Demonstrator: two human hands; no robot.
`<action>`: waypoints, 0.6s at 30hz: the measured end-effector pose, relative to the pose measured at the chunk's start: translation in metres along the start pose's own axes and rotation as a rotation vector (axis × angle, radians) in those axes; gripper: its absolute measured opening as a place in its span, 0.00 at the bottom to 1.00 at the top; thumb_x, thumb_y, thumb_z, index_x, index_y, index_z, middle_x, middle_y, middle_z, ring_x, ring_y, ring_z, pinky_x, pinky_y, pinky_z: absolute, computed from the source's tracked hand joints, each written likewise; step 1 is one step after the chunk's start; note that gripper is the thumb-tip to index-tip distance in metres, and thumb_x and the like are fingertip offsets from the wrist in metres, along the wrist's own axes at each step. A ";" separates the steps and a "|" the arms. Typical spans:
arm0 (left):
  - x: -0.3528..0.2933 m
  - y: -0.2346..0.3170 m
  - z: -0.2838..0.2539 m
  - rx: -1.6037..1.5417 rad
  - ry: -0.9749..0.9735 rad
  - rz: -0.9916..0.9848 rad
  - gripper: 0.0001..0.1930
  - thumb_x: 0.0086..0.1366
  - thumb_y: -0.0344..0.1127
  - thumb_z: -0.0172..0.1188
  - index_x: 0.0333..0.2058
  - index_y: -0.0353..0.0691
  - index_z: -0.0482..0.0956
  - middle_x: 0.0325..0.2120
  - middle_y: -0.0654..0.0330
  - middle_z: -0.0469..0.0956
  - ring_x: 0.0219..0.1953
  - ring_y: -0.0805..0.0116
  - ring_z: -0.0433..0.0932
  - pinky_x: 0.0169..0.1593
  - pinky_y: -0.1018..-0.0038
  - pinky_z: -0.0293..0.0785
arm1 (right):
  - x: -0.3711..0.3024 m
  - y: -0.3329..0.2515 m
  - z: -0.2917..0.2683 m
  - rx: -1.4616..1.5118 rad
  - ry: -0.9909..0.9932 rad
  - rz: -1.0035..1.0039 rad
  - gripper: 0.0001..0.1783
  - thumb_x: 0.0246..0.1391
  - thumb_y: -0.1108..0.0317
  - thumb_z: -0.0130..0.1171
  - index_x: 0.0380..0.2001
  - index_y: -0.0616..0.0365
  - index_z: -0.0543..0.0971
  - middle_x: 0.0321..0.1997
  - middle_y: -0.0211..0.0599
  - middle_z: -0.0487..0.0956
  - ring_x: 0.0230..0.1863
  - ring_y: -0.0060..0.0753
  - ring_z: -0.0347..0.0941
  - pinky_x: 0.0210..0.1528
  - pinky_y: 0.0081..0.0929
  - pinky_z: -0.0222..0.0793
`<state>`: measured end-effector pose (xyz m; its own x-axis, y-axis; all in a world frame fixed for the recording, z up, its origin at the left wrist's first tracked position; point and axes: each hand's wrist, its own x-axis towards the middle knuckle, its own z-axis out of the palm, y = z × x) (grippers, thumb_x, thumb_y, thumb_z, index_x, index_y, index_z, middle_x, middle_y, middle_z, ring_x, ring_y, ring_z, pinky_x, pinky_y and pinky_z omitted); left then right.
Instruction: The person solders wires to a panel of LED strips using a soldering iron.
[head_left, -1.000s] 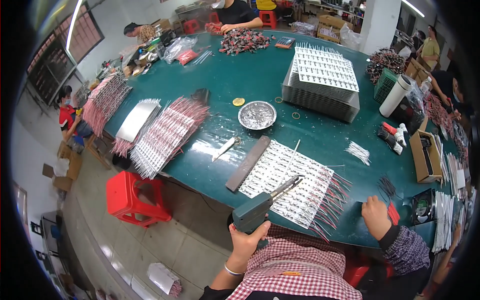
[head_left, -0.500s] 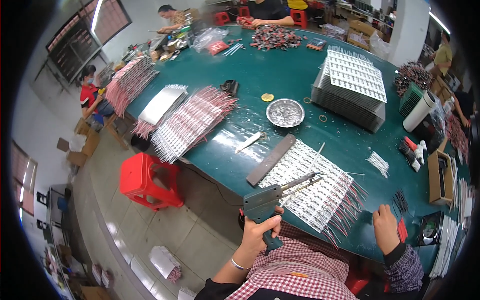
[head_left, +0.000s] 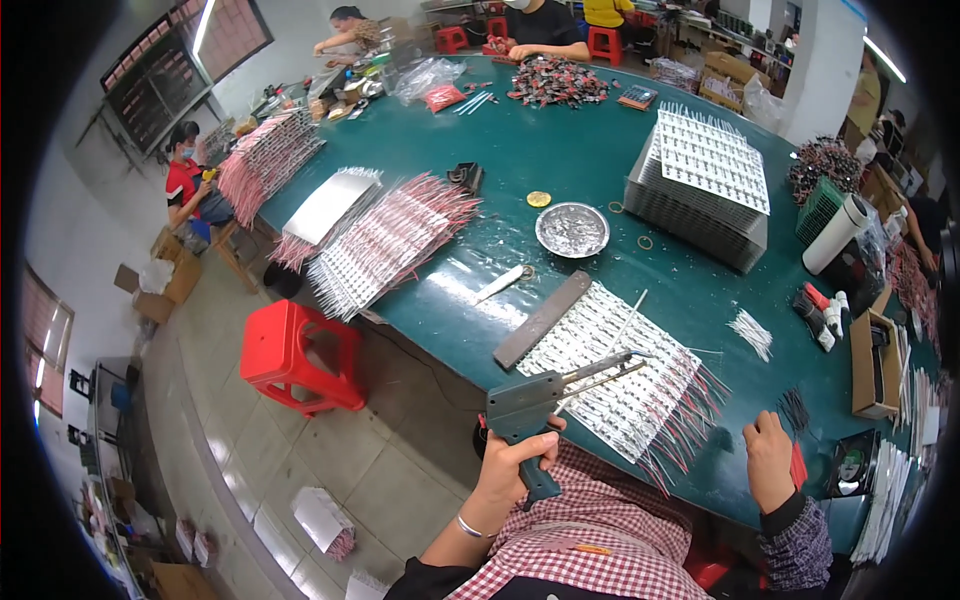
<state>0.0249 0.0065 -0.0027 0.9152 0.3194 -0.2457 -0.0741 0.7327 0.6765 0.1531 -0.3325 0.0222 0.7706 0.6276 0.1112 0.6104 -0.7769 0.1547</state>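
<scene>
My left hand (head_left: 515, 462) is wrapped round the grip of a dark green soldering gun (head_left: 522, 398). Its metal tip reaches over a white circuit-board panel (head_left: 585, 345) with rows of small parts. Red and dark wires (head_left: 690, 425) stick out from the panel's right side, and a dark flat bar (head_left: 543, 320) lies along its left edge. My right hand (head_left: 768, 462) is closed at the table's near right, beside black wires (head_left: 794, 410) and red wires (head_left: 798, 466). What its fingers hold, if anything, is hidden.
Beyond the panel stand a metal dish (head_left: 572, 230), a white-handled tool (head_left: 503, 284) and a tall stack of panels (head_left: 700, 190). Wired panels (head_left: 385, 245) lie at the left. Short white wires (head_left: 750, 333) and a cardboard box (head_left: 875, 365) are at the right. A red stool (head_left: 300, 350) stands beside the table.
The view has shifted slightly. My left hand keeps hold of the soldering gun over the panel, and my right hand stays beside the wires. A co-worker at the far left has moved an arm.
</scene>
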 end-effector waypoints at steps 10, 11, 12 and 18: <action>-0.004 -0.001 -0.009 0.086 0.103 -0.078 0.24 0.53 0.18 0.58 0.51 0.29 0.70 0.38 0.47 0.78 0.21 0.70 0.73 0.22 0.77 0.70 | 0.045 -0.047 -0.003 0.583 0.298 0.062 0.15 0.41 0.86 0.53 0.34 0.61 0.79 0.33 0.41 0.74 0.37 0.45 0.71 0.37 0.35 0.69; -0.006 0.000 -0.007 0.136 0.110 -0.015 0.24 0.53 0.17 0.58 0.51 0.29 0.69 0.38 0.47 0.78 0.21 0.71 0.73 0.22 0.77 0.69 | 0.051 -0.054 -0.004 0.595 0.319 0.045 0.15 0.41 0.86 0.54 0.34 0.61 0.79 0.33 0.40 0.75 0.36 0.44 0.72 0.36 0.35 0.69; -0.009 0.001 -0.006 0.187 0.117 0.058 0.25 0.53 0.17 0.58 0.52 0.29 0.69 0.39 0.47 0.78 0.21 0.71 0.73 0.22 0.78 0.69 | 0.055 -0.061 -0.001 0.589 0.291 0.064 0.15 0.41 0.86 0.54 0.34 0.61 0.79 0.33 0.40 0.75 0.36 0.44 0.72 0.36 0.35 0.69; -0.015 -0.004 -0.005 0.397 0.166 0.073 0.30 0.51 0.17 0.60 0.56 0.30 0.66 0.39 0.47 0.78 0.22 0.72 0.73 0.21 0.80 0.67 | 0.068 -0.094 0.021 0.733 0.381 0.035 0.16 0.39 0.85 0.57 0.33 0.59 0.81 0.31 0.35 0.76 0.34 0.38 0.73 0.35 0.30 0.71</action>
<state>0.0095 0.0014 -0.0051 0.8348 0.4775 -0.2739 0.0516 0.4275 0.9025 0.1522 -0.2181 -0.0055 0.7568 0.4742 0.4498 0.6536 -0.5497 -0.5202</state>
